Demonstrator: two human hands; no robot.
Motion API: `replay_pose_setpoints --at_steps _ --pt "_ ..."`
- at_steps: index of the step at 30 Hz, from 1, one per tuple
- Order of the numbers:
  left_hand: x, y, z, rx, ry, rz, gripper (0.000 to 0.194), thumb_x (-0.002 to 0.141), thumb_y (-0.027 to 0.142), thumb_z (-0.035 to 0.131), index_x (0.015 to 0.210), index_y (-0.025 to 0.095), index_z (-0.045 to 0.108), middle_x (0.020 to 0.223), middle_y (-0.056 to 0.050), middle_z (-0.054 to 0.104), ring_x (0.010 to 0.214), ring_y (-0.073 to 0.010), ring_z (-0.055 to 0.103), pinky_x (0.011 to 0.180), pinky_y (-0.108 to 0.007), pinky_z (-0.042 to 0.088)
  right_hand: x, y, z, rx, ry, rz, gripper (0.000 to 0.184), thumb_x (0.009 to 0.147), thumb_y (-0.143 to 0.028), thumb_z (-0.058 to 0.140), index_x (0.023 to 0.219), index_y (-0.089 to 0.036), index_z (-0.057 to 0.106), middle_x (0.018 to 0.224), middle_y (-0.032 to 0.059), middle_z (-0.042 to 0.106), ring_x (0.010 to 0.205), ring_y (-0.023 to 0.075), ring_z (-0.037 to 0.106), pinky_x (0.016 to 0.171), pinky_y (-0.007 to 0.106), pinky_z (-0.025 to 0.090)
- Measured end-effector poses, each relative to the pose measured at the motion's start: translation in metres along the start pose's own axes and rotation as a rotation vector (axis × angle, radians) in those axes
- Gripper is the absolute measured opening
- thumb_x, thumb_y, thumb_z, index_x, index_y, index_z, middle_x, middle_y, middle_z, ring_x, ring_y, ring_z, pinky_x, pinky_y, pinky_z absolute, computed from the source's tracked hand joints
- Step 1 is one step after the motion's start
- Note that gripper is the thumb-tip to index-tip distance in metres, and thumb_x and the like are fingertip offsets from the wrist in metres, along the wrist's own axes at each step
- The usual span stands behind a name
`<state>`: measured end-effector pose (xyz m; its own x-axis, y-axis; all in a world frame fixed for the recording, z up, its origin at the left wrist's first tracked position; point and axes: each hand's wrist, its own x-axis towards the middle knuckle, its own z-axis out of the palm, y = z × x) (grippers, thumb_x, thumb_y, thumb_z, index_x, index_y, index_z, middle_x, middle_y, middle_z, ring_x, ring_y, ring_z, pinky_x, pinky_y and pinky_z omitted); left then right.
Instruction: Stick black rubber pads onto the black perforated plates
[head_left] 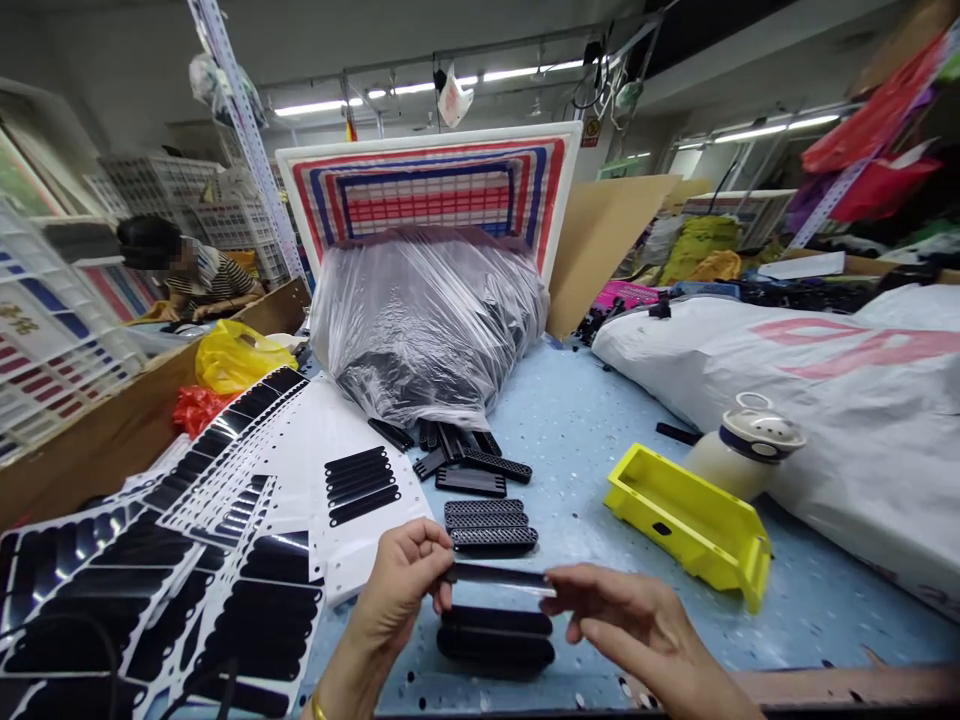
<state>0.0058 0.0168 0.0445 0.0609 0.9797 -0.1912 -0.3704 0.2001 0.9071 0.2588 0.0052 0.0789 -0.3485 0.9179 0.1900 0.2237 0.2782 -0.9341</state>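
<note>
A thin black strip-shaped sticker stretches between my two hands above the table. My left hand pinches its left end between thumb and fingers. At its right end, the curled fingers of my right hand hold the strip, with the thumb lower down. Just below lie smooth black bars in a small stack. Beyond the strip sit black perforated bars side by side. White backing sheets with rows of black stickers spread out to the left of my left hand.
A clear plastic bag of black parts leans in a tipped striped basket, with loose parts spilling in front. To the right are a yellow tray, a cream bottle and a large white sack. A person works at far left.
</note>
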Motion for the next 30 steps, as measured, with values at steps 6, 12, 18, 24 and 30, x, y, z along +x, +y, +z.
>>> replay_pose_setpoints --at_steps 6,12,18,24,30 --pt "0.013 -0.005 0.007 0.219 0.028 0.051 0.028 0.065 0.036 0.076 0.074 0.014 0.06 0.041 0.006 0.053 0.034 -0.0102 0.053 0.037 -0.018 0.039 0.017 0.022 -0.006 -0.492 0.198 -0.326 0.019 0.083 -0.027 0.068 0.099 -0.021 0.075 0.091 0.0098 0.077 0.08 0.0237 0.072 0.07 0.035 0.06" --pt "0.015 -0.012 0.017 0.226 -0.024 0.012 0.027 0.066 0.036 0.073 0.076 0.015 0.059 0.042 0.006 0.054 0.034 -0.0105 0.054 0.038 -0.018 0.041 0.03 0.036 0.02 -0.721 -0.055 -0.394 0.013 0.087 -0.018 0.06 0.087 -0.019 0.073 0.079 0.0091 0.073 0.072 0.022 0.067 0.066 0.033 0.053" --pt "0.021 -0.021 0.0 0.276 0.108 -0.002 0.032 0.059 0.036 0.078 0.08 0.015 0.065 0.053 0.002 0.06 0.045 -0.0176 0.064 0.036 -0.02 0.04 0.027 0.048 0.008 -0.591 -0.087 -0.28 0.019 0.09 -0.024 0.056 0.087 -0.02 0.075 0.071 0.0051 0.071 0.066 0.0179 0.065 0.06 0.028 0.05" --pt "0.033 -0.037 -0.025 0.583 0.182 0.062 0.015 0.059 0.026 0.07 0.072 0.017 0.07 0.053 0.003 0.062 0.041 -0.0147 0.057 0.048 -0.026 0.044 0.046 0.074 -0.015 -0.475 0.017 -0.045 0.018 0.087 -0.033 0.061 0.086 -0.022 0.076 0.078 0.0038 0.075 0.069 0.0189 0.069 0.063 0.029 0.053" --pt "0.044 -0.041 -0.017 0.866 0.132 0.145 0.015 0.062 0.015 0.063 0.072 0.019 0.072 0.049 0.003 0.058 0.048 -0.0155 0.052 0.056 -0.027 0.039 0.059 0.088 -0.003 -0.511 -0.027 -0.064 0.019 0.085 -0.033 0.061 0.081 -0.021 0.074 0.076 0.0055 0.074 0.071 0.0208 0.068 0.066 0.032 0.054"
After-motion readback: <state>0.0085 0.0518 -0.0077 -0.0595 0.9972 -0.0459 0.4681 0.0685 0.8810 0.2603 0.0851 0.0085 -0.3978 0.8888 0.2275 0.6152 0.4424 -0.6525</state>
